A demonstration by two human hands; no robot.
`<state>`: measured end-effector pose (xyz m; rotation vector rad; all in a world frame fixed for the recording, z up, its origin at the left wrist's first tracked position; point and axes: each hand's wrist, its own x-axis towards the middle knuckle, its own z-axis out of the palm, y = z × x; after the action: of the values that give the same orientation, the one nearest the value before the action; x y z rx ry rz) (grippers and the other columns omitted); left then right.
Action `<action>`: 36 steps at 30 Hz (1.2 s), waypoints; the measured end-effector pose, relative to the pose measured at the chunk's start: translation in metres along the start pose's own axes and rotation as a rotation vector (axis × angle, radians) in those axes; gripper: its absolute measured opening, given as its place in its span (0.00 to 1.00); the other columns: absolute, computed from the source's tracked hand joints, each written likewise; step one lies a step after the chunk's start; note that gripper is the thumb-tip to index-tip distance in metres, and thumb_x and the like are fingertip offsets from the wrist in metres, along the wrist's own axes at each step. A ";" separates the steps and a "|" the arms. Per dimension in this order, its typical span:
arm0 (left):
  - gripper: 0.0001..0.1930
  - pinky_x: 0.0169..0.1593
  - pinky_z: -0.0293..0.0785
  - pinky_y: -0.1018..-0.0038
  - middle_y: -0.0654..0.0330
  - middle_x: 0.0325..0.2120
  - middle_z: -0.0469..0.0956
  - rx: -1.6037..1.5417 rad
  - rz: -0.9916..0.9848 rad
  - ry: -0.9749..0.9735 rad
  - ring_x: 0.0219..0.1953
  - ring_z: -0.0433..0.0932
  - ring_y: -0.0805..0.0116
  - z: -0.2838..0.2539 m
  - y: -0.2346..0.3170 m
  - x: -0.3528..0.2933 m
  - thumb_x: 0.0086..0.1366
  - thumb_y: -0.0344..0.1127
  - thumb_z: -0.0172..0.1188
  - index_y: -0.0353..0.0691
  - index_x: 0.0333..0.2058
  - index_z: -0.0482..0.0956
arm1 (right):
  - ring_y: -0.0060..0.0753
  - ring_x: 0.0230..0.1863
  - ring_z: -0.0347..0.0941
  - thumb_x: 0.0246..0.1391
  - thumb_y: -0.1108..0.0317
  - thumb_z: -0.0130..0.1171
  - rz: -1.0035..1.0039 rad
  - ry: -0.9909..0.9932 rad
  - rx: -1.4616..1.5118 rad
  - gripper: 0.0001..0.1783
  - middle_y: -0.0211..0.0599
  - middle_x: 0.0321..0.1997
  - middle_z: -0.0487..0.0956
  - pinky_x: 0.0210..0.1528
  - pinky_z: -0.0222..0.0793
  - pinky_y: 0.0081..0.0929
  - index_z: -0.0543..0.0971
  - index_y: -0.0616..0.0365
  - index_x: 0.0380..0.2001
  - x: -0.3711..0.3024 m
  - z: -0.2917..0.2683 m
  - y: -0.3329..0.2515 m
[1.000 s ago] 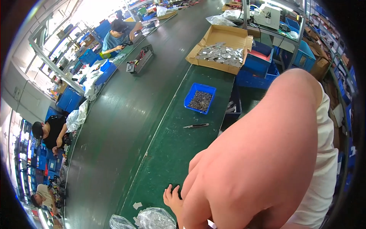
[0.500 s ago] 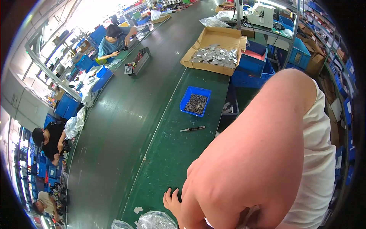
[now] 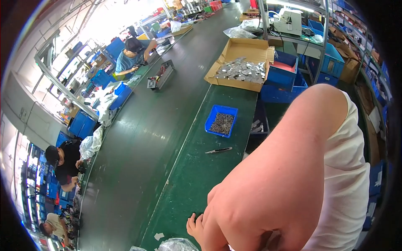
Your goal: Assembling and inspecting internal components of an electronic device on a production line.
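My right forearm and hand (image 3: 247,209) fill the lower right, very close to the camera. The wrist is bent and the knuckles face up; its fingers are mostly out of sight, so what they hold, if anything, is hidden. Partly behind it, my left hand (image 3: 197,228) lies by the green bench top (image 3: 184,192), fingertips spread and nothing visible in them. Nearest to that hand are a clear plastic bag (image 3: 178,244) and a small pale flat piece (image 3: 158,236). Farther up the bench lie metal tweezers (image 3: 218,150) and a blue tray (image 3: 221,121) of small metal parts.
A cardboard box (image 3: 238,69) of flat silvery pieces stands beyond the tray. A dark conveyor belt (image 3: 138,159) runs along the left, carrying a metal unit (image 3: 161,75). Several people sit across it. Blue bins (image 3: 282,71) and a shelf post are at the right.
The whole view has shifted, so the bench and its things sit slightly lower and farther right. My right arm stays raised close by; my left hand still rests near the plastic bag.
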<state>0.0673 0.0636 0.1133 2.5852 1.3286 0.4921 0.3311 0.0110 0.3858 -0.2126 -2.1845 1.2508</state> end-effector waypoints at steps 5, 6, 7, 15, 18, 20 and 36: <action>0.18 0.55 0.69 0.49 0.46 0.51 0.76 -0.037 0.012 0.019 0.51 0.72 0.37 0.022 -0.013 -0.011 0.55 0.38 0.66 0.40 0.44 0.81 | 0.38 0.26 0.72 0.41 0.71 0.67 -0.404 0.266 0.040 0.08 0.44 0.31 0.80 0.26 0.67 0.29 0.80 0.63 0.17 -0.014 0.017 0.013; 0.19 0.57 0.67 0.49 0.48 0.52 0.75 -0.067 -0.008 0.064 0.53 0.70 0.39 0.036 -0.025 -0.019 0.53 0.40 0.67 0.42 0.44 0.81 | 0.39 0.28 0.73 0.44 0.69 0.67 -0.304 0.236 0.101 0.08 0.45 0.34 0.80 0.29 0.68 0.30 0.81 0.63 0.20 -0.018 0.011 0.015; 0.20 0.58 0.64 0.49 0.51 0.53 0.74 -0.095 -0.032 0.103 0.55 0.69 0.41 0.053 -0.041 -0.028 0.51 0.41 0.67 0.44 0.44 0.81 | 0.40 0.31 0.74 0.46 0.68 0.68 -0.204 0.207 0.166 0.09 0.46 0.37 0.79 0.32 0.69 0.31 0.81 0.63 0.23 -0.023 0.002 0.022; 0.20 0.61 0.60 0.50 0.52 0.55 0.72 -0.139 0.034 0.140 0.58 0.66 0.41 0.080 -0.044 -0.010 0.50 0.38 0.67 0.43 0.44 0.80 | 0.49 0.48 0.76 0.52 0.64 0.66 0.052 0.781 0.866 0.14 0.58 0.52 0.75 0.46 0.77 0.41 0.83 0.65 0.36 -0.115 -0.019 0.145; 0.19 0.62 0.58 0.51 0.52 0.56 0.72 -0.126 0.005 0.134 0.59 0.65 0.43 0.073 -0.035 -0.012 0.51 0.37 0.67 0.42 0.44 0.80 | 0.53 0.58 0.69 0.58 0.62 0.60 -0.038 0.771 0.926 0.15 0.58 0.58 0.71 0.56 0.70 0.47 0.81 0.64 0.41 -0.136 -0.010 0.186; 0.19 0.62 0.58 0.51 0.53 0.56 0.72 -0.118 -0.031 0.118 0.60 0.65 0.44 0.071 -0.037 -0.017 0.51 0.37 0.67 0.42 0.44 0.80 | 0.50 0.59 0.67 0.59 0.60 0.59 0.010 0.787 0.833 0.15 0.56 0.57 0.71 0.57 0.67 0.43 0.81 0.63 0.39 -0.135 0.000 0.203; 0.20 0.63 0.56 0.50 0.54 0.58 0.71 -0.121 -0.092 0.070 0.62 0.63 0.44 0.062 -0.027 -0.023 0.52 0.37 0.67 0.42 0.45 0.80 | 0.47 0.60 0.65 0.57 0.54 0.62 -0.082 0.661 0.995 0.20 0.52 0.57 0.71 0.57 0.65 0.39 0.81 0.60 0.42 -0.119 0.022 0.214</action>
<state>0.0579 0.0598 0.0427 2.4182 1.3874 0.6316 0.3813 0.0609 0.1499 -0.0927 -0.8679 1.7399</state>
